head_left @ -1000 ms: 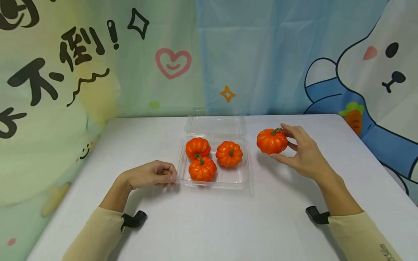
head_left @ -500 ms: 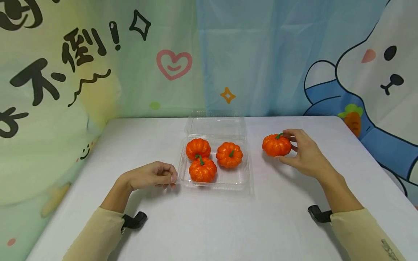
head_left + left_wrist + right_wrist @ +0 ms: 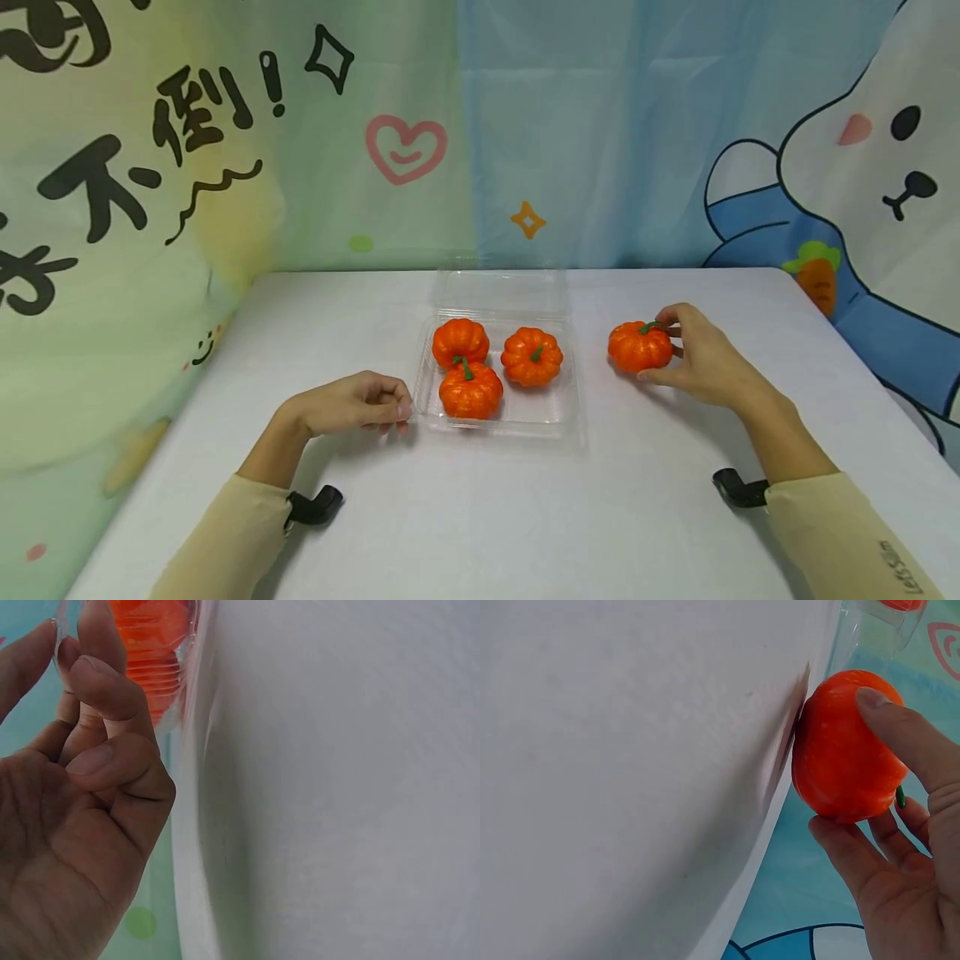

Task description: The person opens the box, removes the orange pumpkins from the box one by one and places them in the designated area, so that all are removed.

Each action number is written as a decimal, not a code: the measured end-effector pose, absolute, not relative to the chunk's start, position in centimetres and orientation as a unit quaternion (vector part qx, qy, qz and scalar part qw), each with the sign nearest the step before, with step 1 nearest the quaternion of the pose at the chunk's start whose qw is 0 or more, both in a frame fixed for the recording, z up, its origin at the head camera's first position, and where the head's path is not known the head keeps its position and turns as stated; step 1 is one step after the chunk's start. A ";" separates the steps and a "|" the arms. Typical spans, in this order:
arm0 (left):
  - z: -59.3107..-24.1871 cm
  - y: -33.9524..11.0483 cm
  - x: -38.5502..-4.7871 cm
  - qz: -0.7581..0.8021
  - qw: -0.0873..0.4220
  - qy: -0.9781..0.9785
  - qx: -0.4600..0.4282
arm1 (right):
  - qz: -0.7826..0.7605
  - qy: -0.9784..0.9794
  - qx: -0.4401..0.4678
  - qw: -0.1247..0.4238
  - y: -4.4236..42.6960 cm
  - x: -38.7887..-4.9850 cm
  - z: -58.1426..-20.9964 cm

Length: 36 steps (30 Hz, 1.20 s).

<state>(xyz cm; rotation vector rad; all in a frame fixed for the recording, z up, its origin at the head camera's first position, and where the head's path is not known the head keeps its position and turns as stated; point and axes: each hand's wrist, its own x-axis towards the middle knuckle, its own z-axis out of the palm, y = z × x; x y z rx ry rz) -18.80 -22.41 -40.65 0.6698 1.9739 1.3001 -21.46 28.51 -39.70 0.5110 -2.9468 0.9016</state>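
Note:
In the head view, a clear plastic clamshell box (image 3: 551, 408) lies with its lid folded back, three small orange pumpkins inside: one at the back left (image 3: 460, 340), one at the front left (image 3: 471, 392) and one at the right (image 3: 532, 357). My left hand (image 3: 356, 404) pinches the box's left front edge between thumb and finger, as the left wrist view also shows. To the right of the box, my right hand (image 3: 705, 358) grips another orange pumpkin (image 3: 639, 347) with a green stem. In the right wrist view this pumpkin (image 3: 847, 750) is at the table surface, thumb on one side, fingers on the other.
The white table (image 3: 480, 517) carries the box and the pumpkins. A printed curtain (image 3: 570, 125) hangs behind the table's back edge. Black wrist straps (image 3: 315, 506) show at both sleeves. The box's raised lid (image 3: 501, 292) leans toward the back.
My right hand has lowered the pumpkin to the table, a little to the right and nearer to me. The left hand keeps its place at the box edge. The head view has shifted slightly.

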 end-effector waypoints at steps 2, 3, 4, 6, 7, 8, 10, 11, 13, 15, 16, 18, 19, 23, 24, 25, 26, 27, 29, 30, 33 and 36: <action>-40.6 -22.3 -18.9 0.495 0.336 0.758 0.259 | 0.289 -0.943 0.166 0.008 28.6 -21.5 -39.7; -40.6 -22.3 -18.9 0.494 0.336 0.759 0.260 | 0.291 -0.942 0.169 0.009 28.6 -21.6 -39.7; -40.5 -22.3 -18.9 0.493 0.337 0.759 0.259 | 0.293 -0.940 0.174 0.010 28.6 -21.7 -39.7; -40.4 -22.3 -19.0 0.493 0.338 0.760 0.258 | 0.296 -0.938 0.180 0.010 28.4 -21.8 -39.6; -40.4 -22.3 -19.0 0.493 0.338 0.760 0.257 | 0.297 -0.938 0.181 0.009 28.4 -21.9 -39.7; -40.4 -22.2 -19.0 0.493 0.338 0.760 0.257 | 0.297 -0.937 0.182 0.009 28.3 -21.9 -39.7; -40.4 -22.2 -19.0 0.494 0.337 0.759 0.256 | 0.298 -0.937 0.183 0.008 28.2 -21.9 -39.7; -40.3 -22.2 -19.0 0.494 0.338 0.759 0.255 | 0.296 -0.937 0.184 0.006 28.1 -21.9 -39.8; -40.3 -22.2 -19.0 0.495 0.340 0.758 0.254 | 0.292 -0.938 0.185 0.003 28.0 -21.9 -39.8; -40.3 -22.2 -19.0 0.496 0.342 0.757 0.253 | 0.289 -0.939 0.185 -0.002 28.0 -21.9 -39.9; -40.3 -22.2 -19.0 0.496 0.342 0.757 0.253 | 0.287 -0.940 0.184 -0.004 28.0 -21.8 -40.0; -40.4 -22.3 -19.0 0.497 0.342 0.757 0.253 | 0.285 -0.941 0.181 -0.006 27.9 -21.8 -40.1; -40.4 -22.3 -18.9 0.497 0.342 0.756 0.252 | 0.287 -0.941 0.179 -0.007 27.9 -21.8 -40.1; -40.5 -22.3 -18.9 0.500 0.342 0.755 0.252 | 0.290 -0.940 0.177 -0.016 27.7 -21.8 -40.0; -40.5 -22.3 -18.9 0.500 0.342 0.755 0.252 | 0.289 -0.941 0.175 -0.018 27.7 -21.8 -39.9; -40.4 -22.3 -18.9 0.500 0.343 0.754 0.252 | 0.288 -0.942 0.173 -0.020 27.8 -21.8 -39.8; -40.5 -22.3 -18.9 0.500 0.342 0.754 0.253 | 0.286 -0.942 0.171 -0.021 27.8 -21.7 -39.7; -40.4 -22.3 -18.9 0.500 0.342 0.755 0.253 | 0.284 -0.943 0.170 -0.023 27.8 -21.7 -39.6; -40.4 -22.3 -18.9 0.499 0.342 0.755 0.252 | 0.283 -0.944 0.167 -0.027 28.0 -21.7 -39.3; -40.4 -22.2 -18.9 0.499 0.342 0.755 0.252 | 0.288 -0.943 0.166 -0.032 28.0 -21.7 -39.2; -40.4 -22.2 -18.8 0.501 0.343 0.754 0.251 | 0.299 -0.938 0.168 -0.046 28.1 -21.7 -38.7; -40.4 -22.3 -18.8 0.503 0.343 0.753 0.249 | 0.310 -0.933 0.173 -0.054 28.0 -21.8 -38.3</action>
